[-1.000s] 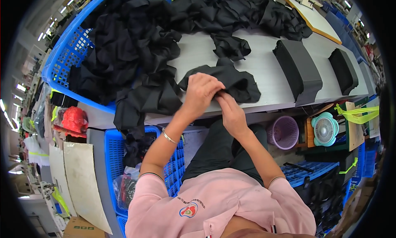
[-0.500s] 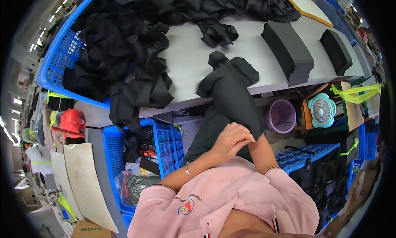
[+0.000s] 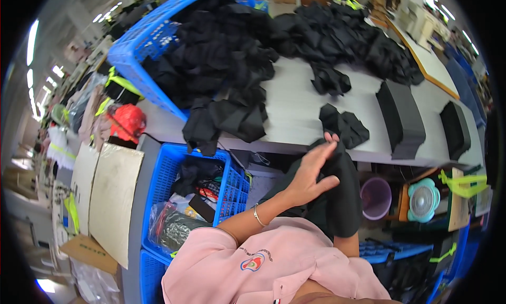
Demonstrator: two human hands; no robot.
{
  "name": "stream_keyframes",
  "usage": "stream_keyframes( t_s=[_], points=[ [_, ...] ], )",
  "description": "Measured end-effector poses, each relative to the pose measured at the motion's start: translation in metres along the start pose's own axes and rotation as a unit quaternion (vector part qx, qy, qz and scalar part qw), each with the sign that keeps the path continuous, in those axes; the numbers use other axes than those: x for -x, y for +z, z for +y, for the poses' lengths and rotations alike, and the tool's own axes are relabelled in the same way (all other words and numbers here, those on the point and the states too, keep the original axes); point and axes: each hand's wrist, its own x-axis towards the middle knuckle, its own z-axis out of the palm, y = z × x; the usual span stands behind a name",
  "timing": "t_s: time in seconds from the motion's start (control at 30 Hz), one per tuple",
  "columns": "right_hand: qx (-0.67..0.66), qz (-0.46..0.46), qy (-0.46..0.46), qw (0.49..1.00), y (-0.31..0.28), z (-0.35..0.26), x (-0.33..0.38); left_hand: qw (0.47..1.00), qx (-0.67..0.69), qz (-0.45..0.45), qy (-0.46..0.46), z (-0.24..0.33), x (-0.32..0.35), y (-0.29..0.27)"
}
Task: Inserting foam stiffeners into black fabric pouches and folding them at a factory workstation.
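Note:
A black fabric tube (image 3: pixel 343 198) covers most of my right forearm (image 3: pixel 346 246), whose bare part shows below its near edge. My right hand is hidden by the fabric and by my other hand. My left hand (image 3: pixel 311 175), with a bracelet at the wrist, is stretched out over the tube's left side, thumb apart from the fingers. Small fingertips show at the tube's far end; whose they are I cannot tell. Just beyond, a loose black fabric piece (image 3: pixel 345 127) lies at the edge of the light grey table (image 3: pixel 295 111).
A blue basket (image 3: pixel 153 88) at the far left spills black fabric pieces (image 3: pixel 221 51); another fabric heap (image 3: pixel 342 38) lies at the back. Two neat black stacks (image 3: pixel 401 119) stand right. Below are a filled blue crate (image 3: pixel 234 190), a purple bin (image 3: pixel 376 198) and a turquoise fan (image 3: pixel 423 199).
My left hand has left the tube's near edge by my right forearm, gone forward along it, and opened from a pinch. The view has shifted, showing more of the table's far side.

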Motion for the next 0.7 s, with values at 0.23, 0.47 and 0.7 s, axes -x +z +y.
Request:
stream_keyframes(
  t_s=[0.23,0.47,0.7],
  points=[
    [0.086,0.021,-0.086,0.992,0.009,0.003,-0.076,0.998,-0.023,0.057,0.017,0.024,0.005,0.017],
    [0.214,0.087,-0.121,0.965,0.002,0.004,-0.104,0.99,-0.059,0.023,0.123,0.022,0.038,0.063],
    [0.345,0.146,-0.138,0.917,-0.008,0.005,-0.11,0.937,0.308,-0.013,-0.164,0.001,0.009,0.032]
  ],
)
